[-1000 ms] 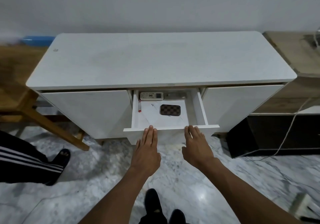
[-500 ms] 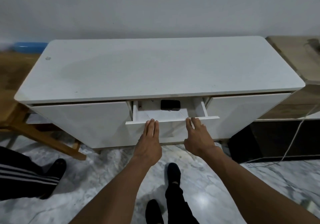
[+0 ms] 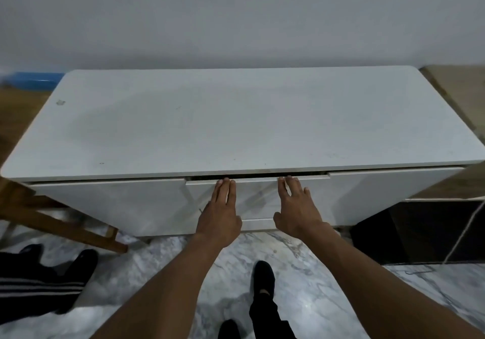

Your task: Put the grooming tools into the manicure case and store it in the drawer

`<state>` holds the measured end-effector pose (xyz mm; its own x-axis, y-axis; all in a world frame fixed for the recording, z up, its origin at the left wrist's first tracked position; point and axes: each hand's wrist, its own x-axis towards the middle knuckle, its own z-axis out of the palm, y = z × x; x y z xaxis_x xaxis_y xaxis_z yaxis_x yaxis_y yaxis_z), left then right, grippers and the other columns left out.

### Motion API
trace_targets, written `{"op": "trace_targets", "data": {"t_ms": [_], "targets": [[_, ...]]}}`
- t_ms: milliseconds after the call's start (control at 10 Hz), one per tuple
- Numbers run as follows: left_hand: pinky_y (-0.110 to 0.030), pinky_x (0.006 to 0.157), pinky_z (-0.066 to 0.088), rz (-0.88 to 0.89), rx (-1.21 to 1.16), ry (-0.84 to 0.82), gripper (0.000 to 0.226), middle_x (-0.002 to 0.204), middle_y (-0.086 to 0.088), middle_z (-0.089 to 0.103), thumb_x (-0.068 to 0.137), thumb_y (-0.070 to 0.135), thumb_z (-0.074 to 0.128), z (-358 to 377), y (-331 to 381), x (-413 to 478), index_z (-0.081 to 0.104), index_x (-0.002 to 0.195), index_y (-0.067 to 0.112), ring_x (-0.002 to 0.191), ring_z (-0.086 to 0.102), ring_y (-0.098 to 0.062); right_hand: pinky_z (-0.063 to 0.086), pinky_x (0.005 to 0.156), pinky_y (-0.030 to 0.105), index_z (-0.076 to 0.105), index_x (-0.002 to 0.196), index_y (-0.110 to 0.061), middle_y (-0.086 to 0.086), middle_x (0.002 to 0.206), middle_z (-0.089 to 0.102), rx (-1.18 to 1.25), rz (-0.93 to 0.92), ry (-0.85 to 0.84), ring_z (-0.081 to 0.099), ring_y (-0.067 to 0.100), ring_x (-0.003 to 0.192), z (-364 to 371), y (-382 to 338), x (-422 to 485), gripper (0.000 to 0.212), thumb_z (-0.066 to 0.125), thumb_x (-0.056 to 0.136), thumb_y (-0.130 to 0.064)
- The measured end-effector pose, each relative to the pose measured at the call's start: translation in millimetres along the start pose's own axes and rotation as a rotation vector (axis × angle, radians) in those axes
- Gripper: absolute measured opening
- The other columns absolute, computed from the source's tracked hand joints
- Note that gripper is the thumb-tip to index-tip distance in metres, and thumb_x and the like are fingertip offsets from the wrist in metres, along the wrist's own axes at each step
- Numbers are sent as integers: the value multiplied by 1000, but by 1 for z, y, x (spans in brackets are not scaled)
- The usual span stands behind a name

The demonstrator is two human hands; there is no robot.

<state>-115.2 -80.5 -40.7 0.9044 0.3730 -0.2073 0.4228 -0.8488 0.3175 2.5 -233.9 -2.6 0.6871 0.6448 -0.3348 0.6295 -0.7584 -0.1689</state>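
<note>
The white drawer (image 3: 256, 197) in the middle of the white cabinet (image 3: 236, 118) is almost fully in, with only a thin dark gap under the cabinet top. My left hand (image 3: 220, 212) lies flat against the drawer front, fingers together and holding nothing. My right hand (image 3: 295, 207) presses flat on the drawer front beside it, fingers slightly spread. The checkered manicure case is hidden inside the drawer.
A wooden chair leg (image 3: 60, 225) slants at the left of the cabinet. Another person's dark striped trouser leg and shoe (image 3: 47, 281) are at lower left. A dark low unit (image 3: 420, 231) with a white cable stands at right. My own shoe (image 3: 263, 275) is on the marble floor.
The drawer has slid from half open to nearly flush with both hands against its front. The case and remote inside have gone out of sight. The camera has moved closer.
</note>
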Motion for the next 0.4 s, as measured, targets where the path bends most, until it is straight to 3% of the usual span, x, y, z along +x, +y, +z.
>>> {"op": "trace_targets", "data": {"t_ms": [200, 300, 400], "targets": [[-30, 116, 27, -17, -11, -3, 86, 164, -2, -13, 97, 31, 49, -4, 1, 12, -12, 154, 12, 150, -13, -19, 16, 118, 47, 9, 151, -4, 13, 158, 6, 8, -2, 30, 4, 30, 147, -3, 1, 16, 89, 56, 81, -33], [-29, 114, 28, -23, -16, -31, 88, 163, -1, -15, 96, 31, 50, -7, 1, 13, -13, 154, 12, 150, -15, -19, 16, 118, 48, 7, 151, -3, 13, 158, 3, 20, -17, -1, 2, 32, 147, -2, 1, 16, 91, 57, 81, -35], [-34, 118, 24, -20, -35, -85, 86, 163, -3, -15, 97, 31, 50, -16, 1, 13, -12, 154, 12, 151, -12, -21, 18, 119, 49, 9, 151, -8, 11, 158, 7, 87, -9, -84, 13, 30, 146, -15, 6, 18, 88, 57, 83, -35]]}}
